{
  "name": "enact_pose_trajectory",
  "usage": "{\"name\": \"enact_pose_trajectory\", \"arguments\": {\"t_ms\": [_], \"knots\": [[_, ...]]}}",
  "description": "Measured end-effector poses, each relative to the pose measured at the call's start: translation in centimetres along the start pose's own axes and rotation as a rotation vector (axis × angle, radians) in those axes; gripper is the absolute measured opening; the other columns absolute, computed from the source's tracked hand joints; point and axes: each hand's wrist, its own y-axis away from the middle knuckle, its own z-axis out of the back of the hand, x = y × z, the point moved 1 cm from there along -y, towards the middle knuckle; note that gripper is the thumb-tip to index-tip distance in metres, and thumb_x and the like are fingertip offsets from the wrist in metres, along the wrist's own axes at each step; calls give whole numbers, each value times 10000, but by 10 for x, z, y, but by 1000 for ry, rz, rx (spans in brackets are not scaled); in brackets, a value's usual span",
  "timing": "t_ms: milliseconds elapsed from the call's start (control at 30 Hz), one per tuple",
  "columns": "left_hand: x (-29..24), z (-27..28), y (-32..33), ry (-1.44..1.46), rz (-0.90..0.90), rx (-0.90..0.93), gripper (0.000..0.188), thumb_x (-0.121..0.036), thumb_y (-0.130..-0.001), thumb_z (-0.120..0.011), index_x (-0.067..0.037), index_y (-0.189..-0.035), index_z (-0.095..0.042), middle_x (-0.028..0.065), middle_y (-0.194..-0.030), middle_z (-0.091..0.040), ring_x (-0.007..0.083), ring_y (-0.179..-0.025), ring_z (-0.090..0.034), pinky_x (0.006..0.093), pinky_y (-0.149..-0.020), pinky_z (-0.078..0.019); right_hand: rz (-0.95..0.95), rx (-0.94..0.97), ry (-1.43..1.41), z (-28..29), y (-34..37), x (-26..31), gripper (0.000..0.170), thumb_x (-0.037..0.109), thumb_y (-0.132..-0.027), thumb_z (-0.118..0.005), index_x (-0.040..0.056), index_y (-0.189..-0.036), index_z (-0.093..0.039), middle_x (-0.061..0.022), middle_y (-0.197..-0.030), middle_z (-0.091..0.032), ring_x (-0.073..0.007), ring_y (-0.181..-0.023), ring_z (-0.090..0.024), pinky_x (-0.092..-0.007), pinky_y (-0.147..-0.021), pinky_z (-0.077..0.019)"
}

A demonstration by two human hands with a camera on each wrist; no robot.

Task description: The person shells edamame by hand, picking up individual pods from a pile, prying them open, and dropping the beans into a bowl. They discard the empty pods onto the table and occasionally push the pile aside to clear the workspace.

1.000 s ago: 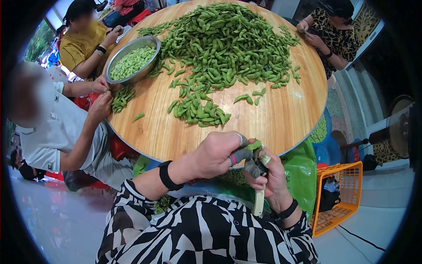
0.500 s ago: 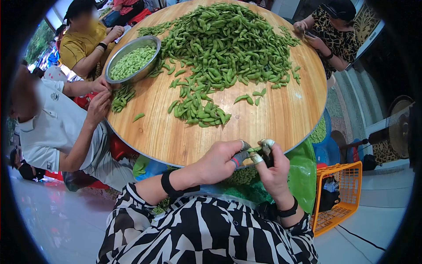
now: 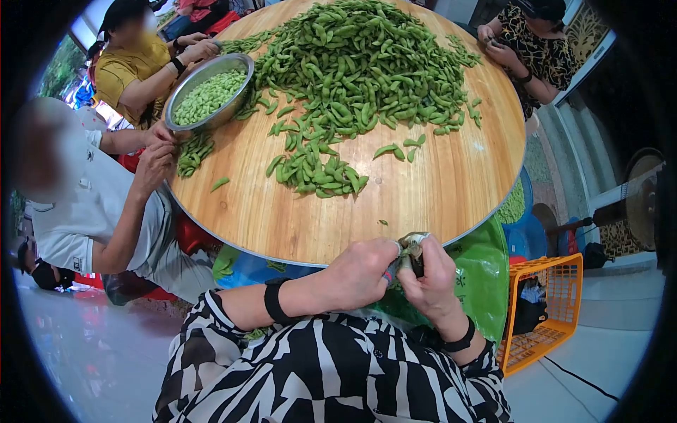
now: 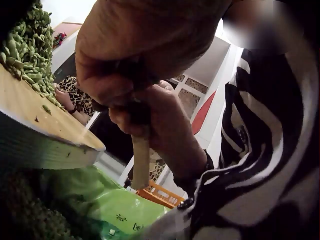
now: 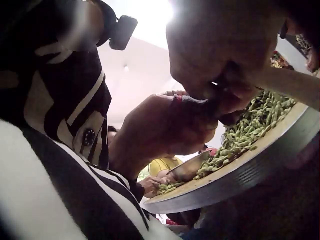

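Close to the front rim of the round wooden table point(image 3: 437, 197), my two hands meet fingertip to fingertip. With curled fingers, my left hand point(image 3: 356, 271) pinches a green soybean pod, mostly hidden by both hands; its fingers wear greyish coverings. My right hand point(image 3: 434, 282) presses against it, fingertips wrapped too. A pale, flat stick-like handle point(image 4: 141, 160) sticks out below the right hand's grip in the left wrist view; its other end is hidden in the fist. Beyond the hands lies a small loose heap of soybean pods point(image 3: 321, 173).
A big mound of pods point(image 3: 360, 67) covers the table's far side. A metal bowl point(image 3: 243, 95) of shelled beans stands left. Three people sit around the table. Below its edge are a green plastic sheet point(image 3: 483, 271) and an orange crate point(image 3: 543, 310). A small dark scrap point(image 3: 382, 223) lies near the rim.
The pod showed between the fingers earlier; now the hands are pressed together over it. The right hand has turned inward. A small scrap has appeared on the table near the front rim.
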Motion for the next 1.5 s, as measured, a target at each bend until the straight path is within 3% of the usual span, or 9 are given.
{"name": "enact_pose_trajectory", "arguments": {"t_ms": [200, 400, 633, 867, 1000, 1167, 1300, 1367, 1500], "knots": [[-1, -7, 8, 51, -24, 26, 140, 29, -691, -565, 37, -822, -516, 230, -770, -568, 446, -762, -573, 484, -686, -471, -253, 28, -171, 7, 3, -10, 103, -21, -737, -572, -18, -834, -538, -166, -683, -571, -299, -573, -573, -357, -551, -461], [9, 14, -3, 632, 596, 106, 120, -76, -913, -514, 19, -954, -575, 35, -682, -587, 98, -611, -573, 269, -509, -446, -252, 66, -101, 28, -1, 2, 132, -16, -770, -621, -9, -900, -596, -92, -676, -562, -197, -565, -552, -304, -523, -439], [17, 4, 6, 483, 272, 18, 110, -75, -932, -494, 1, -906, -569, 8, -669, -551, 67, -589, -515, 241, -499, -412, -352, 190, -395, 10, 6, -4, 190, 17, -777, -679, -22, -942, -593, -86, -716, -589, -145, -609, -555, -278, -567, -448], [18, 9, 12, 751, 404, 64, 108, -91, -921, -512, -3, -885, -561, 7, -643, -514, 65, -603, -496, 240, -531, -402, -578, 241, -716, 5, 4, 0, 194, 22, -783, -663, -19, -955, -583, -54, -700, -573, -90, -612, -516, -259, -550, -423], [15, 48, 36, -33, 73, 198, 110, -81, -787, -584, 15, -825, -548, 208, -675, -578, 354, -622, -601, 440, -595, -470, -194, 533, -366, 6, 4, -5, 143, 24, -752, -614, 6, -881, -555, -98, -679, -487, -212, -568, -462, -311, -545, -404], [23, 120, 93, -533, 329, 694, 123, -98, -739, -630, -16, -794, -556, 186, -707, -572, 353, -709, -611, 462, -624, -464, 155, 540, -266, 9, 12, -17, 204, 24, -715, -613, -2, -911, -564, -157, -805, -530, -338, -719, -560, -376, -630, -464], [26, 127, 55, -641, 160, 462, 117, -55, -698, -625, -29, -773, -538, 143, -758, -527, 356, -761, -570, 427, -642, -467, 122, 576, -158, 7, 9, -15, 191, 43, -773, -611, -12, -948, -560, -141, -778, -565, -289, -670, -599, -350, -595, -474], [32, 119, 15, -576, -56, 98, 130, -26, -688, -623, -38, -790, -543, 136, -802, -521, 344, -799, -544, 416, -675, -461, -338, 511, -541, 5, 13, -14, 165, 94, -866, -580, -11, -992, -559, -85, -714, -573, -186, -559, -571, -295, -523, -451], [74, 107, -40, -672, -181, -56, 178, 12, -672, -621, -32, -818, -529, 139, -845, -512, 339, -843, -508, 414, -710, -450, -608, 374, -703, 16, 6, -4, 274, 234, -966, -453, 10, -1091, -548, -33, -624, -513, -87, -463, -446, -198, -417, -305]]}}
